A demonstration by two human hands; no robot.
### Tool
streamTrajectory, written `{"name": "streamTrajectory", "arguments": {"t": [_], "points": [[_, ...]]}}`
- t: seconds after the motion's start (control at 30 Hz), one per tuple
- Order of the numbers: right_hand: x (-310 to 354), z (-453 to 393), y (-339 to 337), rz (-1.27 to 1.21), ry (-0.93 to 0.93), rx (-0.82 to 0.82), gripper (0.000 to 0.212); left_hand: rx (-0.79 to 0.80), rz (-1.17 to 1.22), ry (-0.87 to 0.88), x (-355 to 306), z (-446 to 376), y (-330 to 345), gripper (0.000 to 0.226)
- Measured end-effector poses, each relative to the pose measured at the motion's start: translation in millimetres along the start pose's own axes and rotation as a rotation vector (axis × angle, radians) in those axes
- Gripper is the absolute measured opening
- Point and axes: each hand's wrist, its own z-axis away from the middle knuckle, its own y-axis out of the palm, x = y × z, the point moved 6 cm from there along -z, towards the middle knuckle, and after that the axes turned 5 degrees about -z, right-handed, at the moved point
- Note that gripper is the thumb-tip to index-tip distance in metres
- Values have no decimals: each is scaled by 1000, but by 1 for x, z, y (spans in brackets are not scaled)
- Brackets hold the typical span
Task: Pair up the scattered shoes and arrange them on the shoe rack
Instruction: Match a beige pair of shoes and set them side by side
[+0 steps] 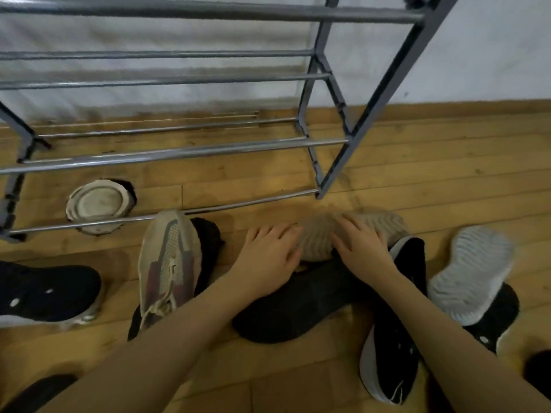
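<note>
While both hands reach into the pile at the centre of the frame, the left hand (268,253) and right hand (362,248) lie on a beige ribbed shoe (317,236), fingers curved over its top; whether they truly grip it cannot be told. Beneath it lies a dark grey shoe (298,305). A beige-and-pink sneaker (168,263) sits to the left, a black shoe (44,290) at the left edge. The shoe rack (185,153) fills the upper frame, no shoes showing on its bars.
</note>
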Motion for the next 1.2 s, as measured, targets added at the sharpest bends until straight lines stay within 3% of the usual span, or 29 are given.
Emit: {"name": "streamTrajectory", "arguments": {"t": [0.13,0.33,0.53,0.63,0.83,1.03,1.1,1.2], "points": [[-30,-21,9,66,78,88,59,24,-64,38,-20,-33,24,49],[-31,-24,14,122,31,90,59,188,36,-137,-12,-59,57,54],[-14,0,-5,187,-159,-175,48,-98,190,-68,-9,-47,53,40],[-10,10,-11,174,-207,-231,35,-176,232,-16,-15,-33,49,40],[0,30,-26,83,-279,-289,28,-337,85,76,-28,-13,10,39],[60,59,-47,115,-468,-632,18,-562,5,82,-5,32,-46,30],[86,70,-47,101,-512,-708,17,-556,54,67,11,54,-56,31],[115,80,-33,83,-536,-686,18,-374,101,-61,34,77,-50,40]]}}
